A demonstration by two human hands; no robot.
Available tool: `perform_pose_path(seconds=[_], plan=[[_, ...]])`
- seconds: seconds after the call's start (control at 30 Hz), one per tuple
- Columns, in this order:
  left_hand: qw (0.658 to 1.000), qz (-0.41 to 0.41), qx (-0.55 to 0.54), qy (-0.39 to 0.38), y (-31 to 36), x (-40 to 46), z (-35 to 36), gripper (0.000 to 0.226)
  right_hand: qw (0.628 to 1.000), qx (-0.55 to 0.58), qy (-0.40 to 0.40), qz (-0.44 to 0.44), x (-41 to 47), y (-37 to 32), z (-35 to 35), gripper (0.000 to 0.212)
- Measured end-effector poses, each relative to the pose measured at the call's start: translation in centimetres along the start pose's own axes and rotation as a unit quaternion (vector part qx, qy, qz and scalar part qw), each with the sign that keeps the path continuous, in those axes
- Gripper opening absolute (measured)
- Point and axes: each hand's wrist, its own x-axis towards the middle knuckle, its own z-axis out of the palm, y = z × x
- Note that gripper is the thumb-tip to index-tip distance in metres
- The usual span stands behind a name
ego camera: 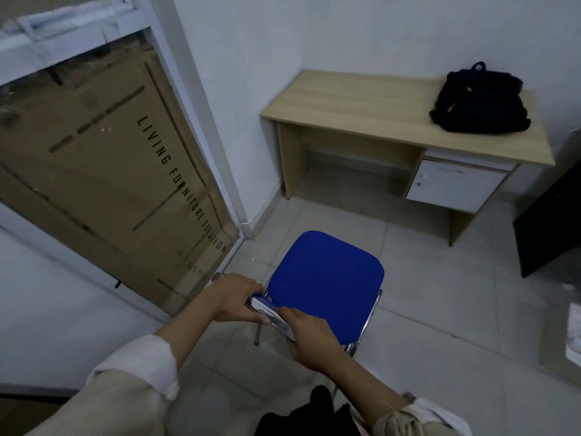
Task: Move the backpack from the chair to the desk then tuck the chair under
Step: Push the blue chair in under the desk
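A black backpack lies on the right end of the light wooden desk, which stands against the far wall. The chair has a blue padded seat and chrome legs and stands on the tiled floor in front of me, well short of the desk. My left hand and my right hand both grip the top edge of the chair's backrest, side by side, left hand at the left end. The seat has nothing on it.
A large cardboard box leans behind a glass partition on the left. The desk has a white drawer unit under its right side, with an open knee space to the left. A dark panel stands at right.
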Motion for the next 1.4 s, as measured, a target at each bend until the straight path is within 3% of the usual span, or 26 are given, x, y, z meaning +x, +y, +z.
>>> perform_pose_path(seconds=[0.27,0.5,0.7,0.9,1.4], plan=[[1.0,0.01,-0.01,-0.02,0.1,1.6,-0.2,0.075,1.0,-0.008,-0.005,-0.022,0.6,1.7,-1.1,0.05],[0.999,-0.018,0.033,-0.022,1.7,5.0,-0.6,0.027,0.999,-0.041,-0.019,-0.006,0.9,4.9,-3.7,0.056],[0.998,-0.026,0.049,-0.039,3.5,9.7,-1.8,0.034,0.994,-0.091,-0.004,0.066,1.9,8.5,-6.7,0.053],[0.997,-0.024,0.074,-0.023,3.9,14.4,-2.9,0.034,0.982,-0.133,0.022,0.134,4.0,11.8,-9.1,0.035],[0.997,-0.02,0.055,0.049,1.8,28.4,-8.0,0.036,0.977,-0.159,0.056,0.129,13.9,22.9,-17.1,0.037]])
